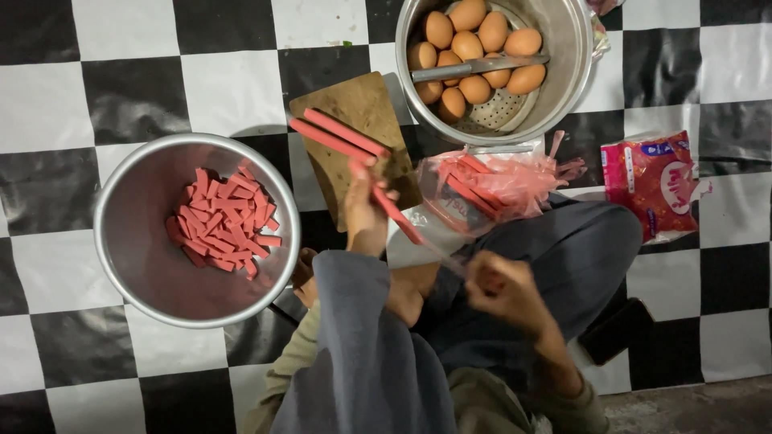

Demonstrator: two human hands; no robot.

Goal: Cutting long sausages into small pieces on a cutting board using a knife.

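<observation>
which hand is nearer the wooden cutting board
Left. The left hand rests at the near edge of the wooden cutting board, gripping a long red sausage. The right hand is well back from the board, above the person's lap.

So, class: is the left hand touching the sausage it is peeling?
Touching. The head view shows the left hand gripping the sausage, fingers wrapped around its upper end.

Dim warm light, soft shadows, motion-blurred hands, slight grain
</observation>
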